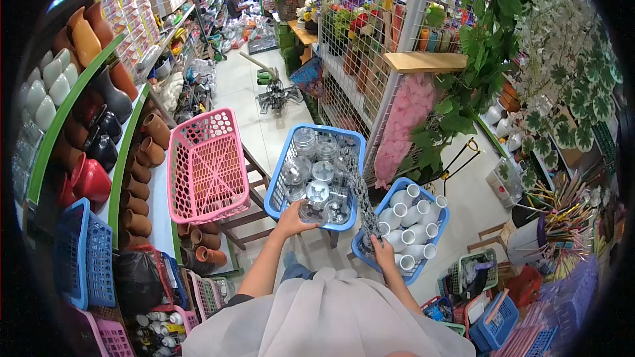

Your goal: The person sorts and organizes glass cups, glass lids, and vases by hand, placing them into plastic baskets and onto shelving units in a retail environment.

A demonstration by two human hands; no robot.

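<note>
Clear jars (pixel 323 171) in blue basket (pixel 278 173)

Jars (pixel 323 172) lie in the middle basket (pixel 331 129); vases (pixel 396 238) in the right basket (pixel 377 265).

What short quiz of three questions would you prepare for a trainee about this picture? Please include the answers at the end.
1. True or false: the left hand is inside the pink basket.
2. What does the right hand hold?
A. a brown pot
B. a long grey feathery thing
C. a red flower
3. Fill in the missing word: the blue basket on the right, near the right hand, holds several white ____.

Key:
1. False. It is on a clear jar in the other blue basket.
2. B.
3. Vases.
</note>
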